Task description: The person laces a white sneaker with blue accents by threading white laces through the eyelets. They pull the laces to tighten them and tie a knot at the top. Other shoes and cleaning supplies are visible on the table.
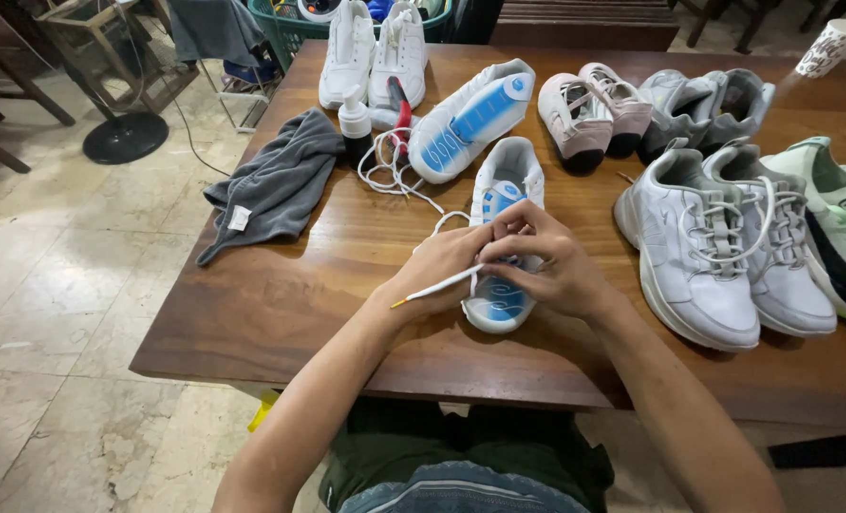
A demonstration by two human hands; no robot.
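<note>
Shoelace [437,286] pinched between fingers [499,249], over sneaker [502,185]

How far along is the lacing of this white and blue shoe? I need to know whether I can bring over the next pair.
Early. Both hands, left hand and right hand, work a white lace at the near shoe; its upper eyelets look empty, and the loose lace end trails across the table. The matching shoe lies on its side, apparently unlaced. So one shoe is in hand and its mate is left.
</note>
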